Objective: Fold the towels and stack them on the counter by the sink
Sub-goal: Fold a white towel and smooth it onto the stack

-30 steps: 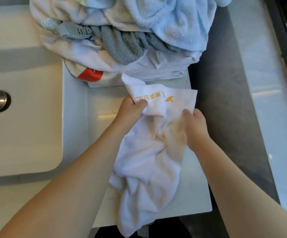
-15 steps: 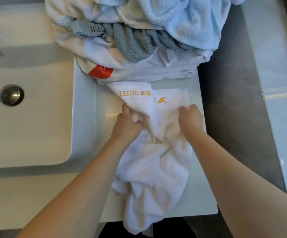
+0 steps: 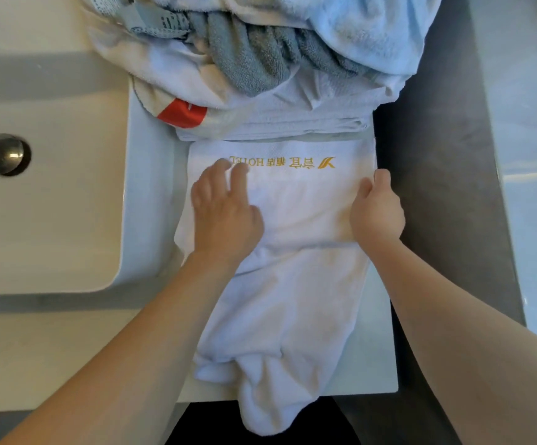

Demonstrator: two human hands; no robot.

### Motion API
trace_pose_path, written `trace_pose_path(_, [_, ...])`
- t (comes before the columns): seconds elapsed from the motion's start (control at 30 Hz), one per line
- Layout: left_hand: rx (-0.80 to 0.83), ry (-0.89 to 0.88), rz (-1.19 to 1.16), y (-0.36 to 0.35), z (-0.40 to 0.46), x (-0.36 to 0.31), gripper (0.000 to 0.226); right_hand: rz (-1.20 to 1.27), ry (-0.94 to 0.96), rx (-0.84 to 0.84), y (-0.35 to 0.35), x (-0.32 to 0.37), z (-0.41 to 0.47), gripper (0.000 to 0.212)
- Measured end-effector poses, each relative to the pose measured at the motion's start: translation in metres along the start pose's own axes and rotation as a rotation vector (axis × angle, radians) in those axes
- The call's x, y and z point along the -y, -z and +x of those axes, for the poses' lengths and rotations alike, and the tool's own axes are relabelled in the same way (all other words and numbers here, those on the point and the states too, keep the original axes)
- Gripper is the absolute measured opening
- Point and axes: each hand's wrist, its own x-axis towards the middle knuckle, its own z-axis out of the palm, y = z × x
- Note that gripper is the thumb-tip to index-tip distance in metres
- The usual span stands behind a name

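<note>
Counter: pale counter [image 3: 377, 342] beside a white sink [image 3: 52, 194], dark ledge to the right.
White towel: white towel [image 3: 286, 284] lies on the counter, near end crumpled and hanging over the front edge, far end spread flat with gold lettering.
Left hand: left hand [image 3: 223, 213] rests flat on the towel, fingers straight and spread.
Right hand: right hand [image 3: 377, 211] grips the towel's right edge, fingers curled.
Pile: unfolded towel pile [image 3: 260, 59] behind, touching the white towel's far edge.
</note>
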Motion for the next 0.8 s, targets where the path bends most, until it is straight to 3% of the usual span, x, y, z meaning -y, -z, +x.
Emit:
trace_pose_path(0.07, [0.093,-0.081,-0.022,-0.012,0.018,-0.004,0.062,-0.01,0.023,-0.006,-0.001,0.001,0.002,0.024])
trace_pose_path(0.17, [0.201,-0.027,0.022,-0.036,0.024,0.017,0.067,-0.044,0.058,-0.04,-0.002,0.002,0.008,0.023])
trace_pose_path(0.27, [0.142,-0.021,0.127,-0.051,0.016,0.043,0.064,-0.177,0.188,-0.235,-0.013,0.005,0.01,0.042])
trace_pose_path(0.33, [0.111,0.004,0.128,-0.053,0.014,0.044,0.064,-0.176,0.384,-0.308,-0.022,0.017,0.001,0.054])
trace_pose_path(0.4, [0.099,0.017,0.124,-0.054,0.013,0.04,0.065,-0.195,0.576,-0.148,-0.034,0.024,-0.009,0.059])
trace_pose_path(0.5, [0.092,0.015,0.138,-0.055,0.011,0.04,0.067,-0.336,0.645,0.111,-0.044,0.013,-0.007,0.067])
trace_pose_path(0.8, [0.072,0.023,0.144,-0.056,0.023,0.042,0.068,-0.428,0.62,0.124,-0.046,0.007,0.008,0.067])
